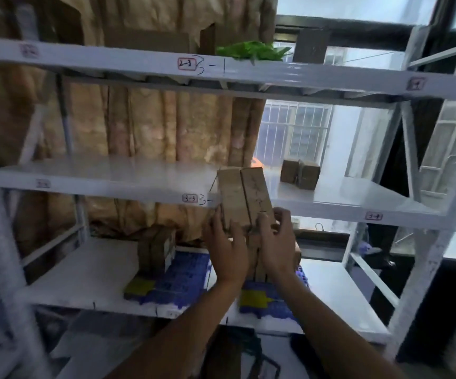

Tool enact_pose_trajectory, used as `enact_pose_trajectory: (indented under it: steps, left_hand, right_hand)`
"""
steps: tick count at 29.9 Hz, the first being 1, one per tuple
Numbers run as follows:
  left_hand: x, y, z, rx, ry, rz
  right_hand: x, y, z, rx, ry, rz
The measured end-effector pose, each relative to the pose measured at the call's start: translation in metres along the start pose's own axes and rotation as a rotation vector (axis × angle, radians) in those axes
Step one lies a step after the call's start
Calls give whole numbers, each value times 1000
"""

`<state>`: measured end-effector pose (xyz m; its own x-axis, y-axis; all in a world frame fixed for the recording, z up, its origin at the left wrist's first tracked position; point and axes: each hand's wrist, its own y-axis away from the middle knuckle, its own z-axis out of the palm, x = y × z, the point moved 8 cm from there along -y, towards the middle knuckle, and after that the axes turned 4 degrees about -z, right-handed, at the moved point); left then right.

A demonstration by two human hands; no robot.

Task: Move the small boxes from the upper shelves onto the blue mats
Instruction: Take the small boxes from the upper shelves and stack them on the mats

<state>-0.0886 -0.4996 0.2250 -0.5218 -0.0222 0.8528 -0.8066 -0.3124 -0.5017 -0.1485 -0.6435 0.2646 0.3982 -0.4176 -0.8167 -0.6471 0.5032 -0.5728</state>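
Observation:
Two small brown cardboard boxes (244, 196) are pressed side by side, tilted, at the front edge of the middle shelf (112, 177). My left hand (228, 248) grips their left lower side and my right hand (277, 240) grips their right lower side. Two blue mats lie on the lower shelf: the left blue mat (179, 280) carries a small stack of boxes (157, 248), and the right blue mat (269, 302) sits under my hands with more boxes mostly hidden behind them. Two further small boxes (300, 173) stand far back on the middle shelf's right side.
A white metal rack with labelled beams holds three shelves. On the top shelf (248, 72) lie a green leafy thing (251, 50) and larger cartons (147, 41). A brown curtain hangs behind the left half; windows show at right. A dark cart stands on the floor below.

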Motion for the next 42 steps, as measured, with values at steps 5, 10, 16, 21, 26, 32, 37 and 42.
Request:
enact_pose_trajectory:
  steps: [5, 10, 16, 21, 26, 32, 37, 42]
  left_hand:
    - [-65, 50, -72, 50, -132, -182]
    - [-131, 51, -123, 77, -375, -279]
    - [-228, 13, -138, -11, -439, -434]
    - [-306, -38, -129, -85, -408, -542]
    - [-380, -85, -114, -147, -474, -685]
    - [-435, -114, -99, -227, -522, -787]
    - [-436, -119, -99, -214, -618, -699]
    - [-427, -104, -103, -204, -567, -695]
  right_hand:
    - [33, 79, 40, -126, 43, 48]
    - [100, 130, 92, -204, 86, 257]
    - [194, 134, 164, -199, 159, 478]
    - [253, 106, 233, -247, 149, 553]
    - [305, 81, 288, -281, 161, 664]
    - [356, 62, 328, -300, 186, 745]
    - [364, 55, 345, -321, 155, 758]
    - [361, 49, 347, -355, 111, 758]
